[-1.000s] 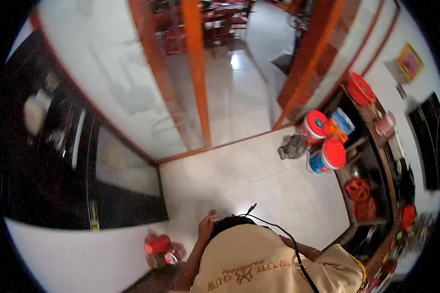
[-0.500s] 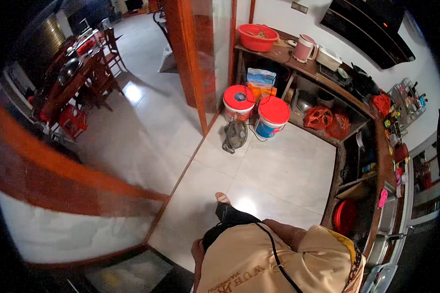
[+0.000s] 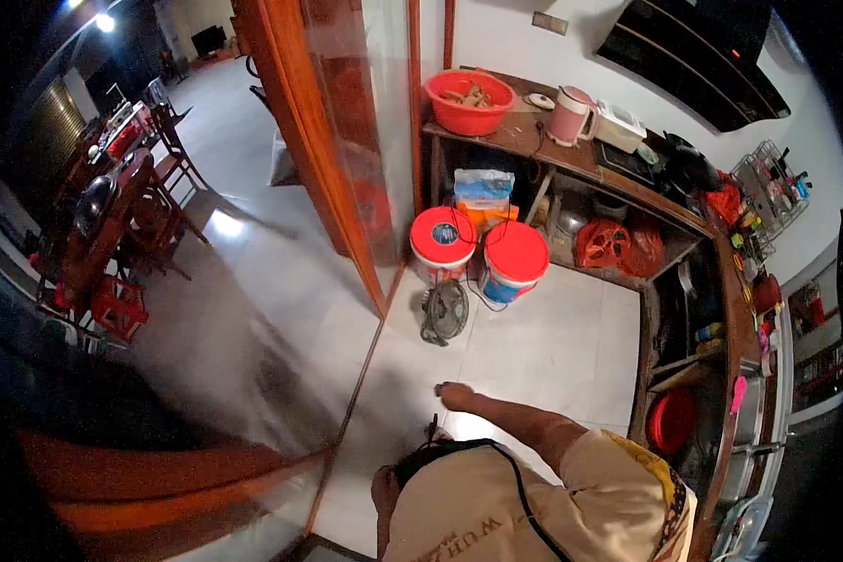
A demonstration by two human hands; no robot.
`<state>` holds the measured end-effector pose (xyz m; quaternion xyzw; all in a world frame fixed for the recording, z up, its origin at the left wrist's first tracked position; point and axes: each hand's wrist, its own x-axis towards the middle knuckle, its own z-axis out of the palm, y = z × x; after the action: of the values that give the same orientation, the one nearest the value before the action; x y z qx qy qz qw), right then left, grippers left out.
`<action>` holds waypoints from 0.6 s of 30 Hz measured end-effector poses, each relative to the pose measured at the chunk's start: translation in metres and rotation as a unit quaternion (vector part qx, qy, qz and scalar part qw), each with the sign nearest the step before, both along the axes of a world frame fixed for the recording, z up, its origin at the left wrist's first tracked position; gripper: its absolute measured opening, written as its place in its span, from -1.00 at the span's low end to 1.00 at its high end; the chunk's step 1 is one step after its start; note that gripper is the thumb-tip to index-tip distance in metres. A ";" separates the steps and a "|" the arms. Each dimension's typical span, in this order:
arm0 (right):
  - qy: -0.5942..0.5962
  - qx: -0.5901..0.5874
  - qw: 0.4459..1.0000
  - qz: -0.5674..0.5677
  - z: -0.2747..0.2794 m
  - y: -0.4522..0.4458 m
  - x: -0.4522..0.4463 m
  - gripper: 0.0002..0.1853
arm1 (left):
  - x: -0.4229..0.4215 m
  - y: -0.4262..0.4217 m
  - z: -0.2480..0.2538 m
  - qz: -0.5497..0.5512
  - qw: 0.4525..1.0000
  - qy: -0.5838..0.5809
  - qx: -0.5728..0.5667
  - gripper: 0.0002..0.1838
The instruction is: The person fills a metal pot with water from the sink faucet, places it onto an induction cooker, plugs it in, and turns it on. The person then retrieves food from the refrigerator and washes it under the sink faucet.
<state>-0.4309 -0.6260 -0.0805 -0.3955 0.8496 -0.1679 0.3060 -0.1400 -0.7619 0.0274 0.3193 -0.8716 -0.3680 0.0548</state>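
Observation:
My right hand reaches forward over the pale tiled floor, arm stretched out from a beige sleeve. Its fingers look curled together; anything in them is too small to make out. A dark folded-looking fan lies on the tiles just beyond, apart from the hand. Behind the fan stand two buckets with red lids, a white-and-red bucket and a blue-and-white bucket. Of my left side only a piece of arm shows beside the beige shirt; the left hand is hidden.
A wooden counter runs along the right, bearing a red basin and a pink kettle. Red bags sit on the shelf below. A wood-framed glass door opens onto a room with a table and chairs.
My right arm has swung forward and out over the floor. The view has shifted, so the buckets and fan appear lower. The foot seen before is out of sight.

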 end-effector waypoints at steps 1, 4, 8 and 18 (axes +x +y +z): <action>-0.023 -0.038 0.999 -0.005 0.012 -0.027 -0.002 -0.75 | -0.011 -0.013 -0.001 -0.001 1.000 0.003 -0.001 -0.80; -0.009 -0.150 0.987 0.059 0.017 -0.097 0.000 -0.80 | -0.022 -0.051 -0.025 -0.007 0.978 -0.134 0.157 -0.79; -0.178 -0.138 0.947 0.231 0.081 -0.187 -0.001 -0.74 | -0.065 -0.106 -0.028 -0.037 0.994 0.040 0.098 -0.77; -0.268 -0.040 0.919 0.286 0.140 -0.361 -0.013 -0.70 | -0.140 -0.331 -0.070 -0.169 0.983 -0.027 0.058 -0.76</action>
<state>-0.4438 -0.9870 0.0598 -0.5738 0.5793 -0.2064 0.5408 -0.2801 -1.0930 -0.0422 0.1797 -0.8914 -0.4130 -0.0507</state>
